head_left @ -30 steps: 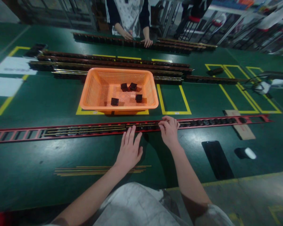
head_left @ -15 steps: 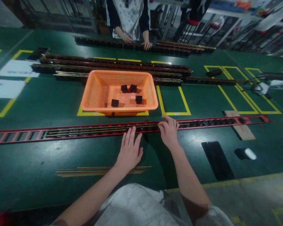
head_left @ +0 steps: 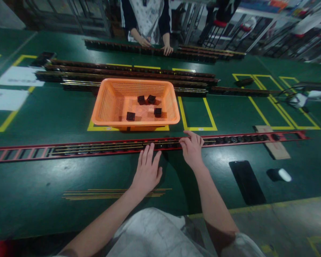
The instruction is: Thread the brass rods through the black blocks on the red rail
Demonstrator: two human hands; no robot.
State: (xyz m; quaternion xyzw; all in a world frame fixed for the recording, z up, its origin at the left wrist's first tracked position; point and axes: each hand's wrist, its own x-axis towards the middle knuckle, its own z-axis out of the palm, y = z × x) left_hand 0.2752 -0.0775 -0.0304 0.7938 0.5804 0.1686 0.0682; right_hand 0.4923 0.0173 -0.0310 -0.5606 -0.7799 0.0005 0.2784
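Note:
A long narrow red frame crosses the table, holding a row of black round parts with thin brass rods lying along them. My left hand is open, its stretched fingertips resting on the frame's near edge and the black parts. To its right, my right hand has its fingers curled together over the frame, pinching at a brass rod that shows on both sides of them. The fingertips themselves are partly hidden. Several loose brass rods lie on the table near my left forearm.
Beyond the frame stands an orange basket with several black blocks in it. Bundles of long dark strips lie behind. A wooden board sits under the frame's right end, near a phone and a white object. Opposite, a person's hands touch similar strips.
Both my hands keep their places on the frame, with the fingers posed as before. The view has shifted very slightly.

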